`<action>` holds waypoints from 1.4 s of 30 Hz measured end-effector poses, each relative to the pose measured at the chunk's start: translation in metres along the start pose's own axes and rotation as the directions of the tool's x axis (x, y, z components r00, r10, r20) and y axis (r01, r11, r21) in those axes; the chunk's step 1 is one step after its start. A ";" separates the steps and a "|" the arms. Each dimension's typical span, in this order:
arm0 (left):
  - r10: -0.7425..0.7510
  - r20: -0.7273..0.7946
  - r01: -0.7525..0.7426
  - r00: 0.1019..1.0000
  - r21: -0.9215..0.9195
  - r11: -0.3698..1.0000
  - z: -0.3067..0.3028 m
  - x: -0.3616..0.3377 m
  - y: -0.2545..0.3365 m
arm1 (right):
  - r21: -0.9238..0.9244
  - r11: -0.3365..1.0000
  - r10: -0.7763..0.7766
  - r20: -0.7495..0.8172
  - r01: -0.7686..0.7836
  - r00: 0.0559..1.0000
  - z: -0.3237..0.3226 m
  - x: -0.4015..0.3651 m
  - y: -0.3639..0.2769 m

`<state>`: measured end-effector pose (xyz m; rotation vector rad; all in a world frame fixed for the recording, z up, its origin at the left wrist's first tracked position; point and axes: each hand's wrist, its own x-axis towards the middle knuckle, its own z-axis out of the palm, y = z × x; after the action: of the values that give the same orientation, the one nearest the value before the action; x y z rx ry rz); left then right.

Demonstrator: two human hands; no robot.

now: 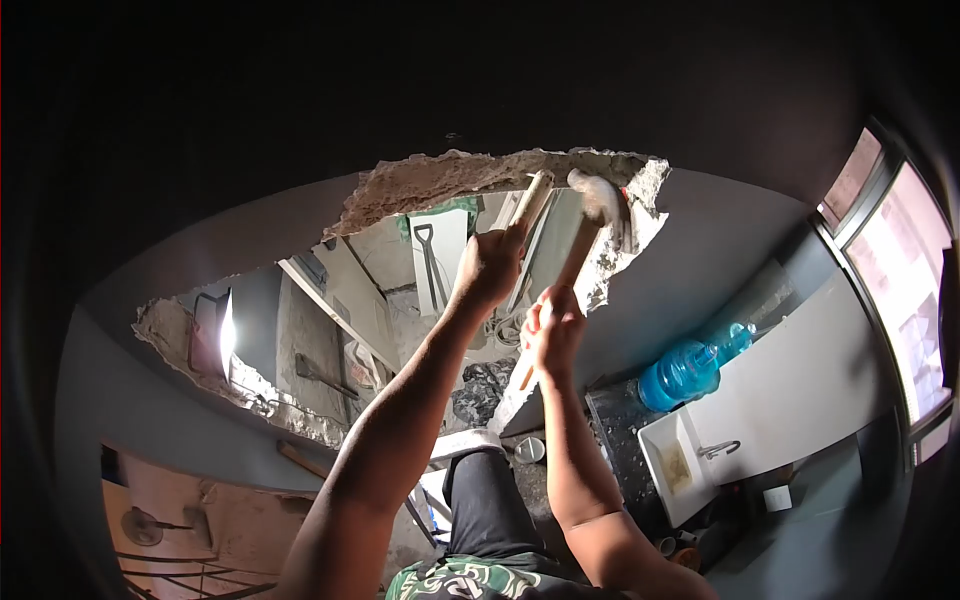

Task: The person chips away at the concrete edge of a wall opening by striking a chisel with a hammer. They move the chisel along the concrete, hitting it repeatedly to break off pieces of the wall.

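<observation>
My left hand is closed around a pale, straight chisel that points up to the broken upper edge of the wall opening. In my right hand is a hammer, gripped low on its wooden handle. The hammer's head is slightly blurred, just right of the chisel's upper end and apart from it, near the jagged right side of the opening. Both arms are raised in front of me.
Through the opening, a shovel leans on a white board, with rubble around. Blue water bottles stand at right beside a white sink and countertop. A window is far right; a fan is lower left. A white platform is below me.
</observation>
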<state>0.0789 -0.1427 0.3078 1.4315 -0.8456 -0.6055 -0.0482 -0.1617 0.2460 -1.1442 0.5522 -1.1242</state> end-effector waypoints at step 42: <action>0.147 0.131 -0.187 0.981 0.396 0.899 0.021 -0.048 0.029 | 0.066 0.986 0.161 -0.141 -0.153 0.977 -0.085 -0.065 -0.028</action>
<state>0.0305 -0.1146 0.3285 1.6904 -1.2127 -0.3809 -0.1548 -0.1391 0.2284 -0.9591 0.7090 -1.0843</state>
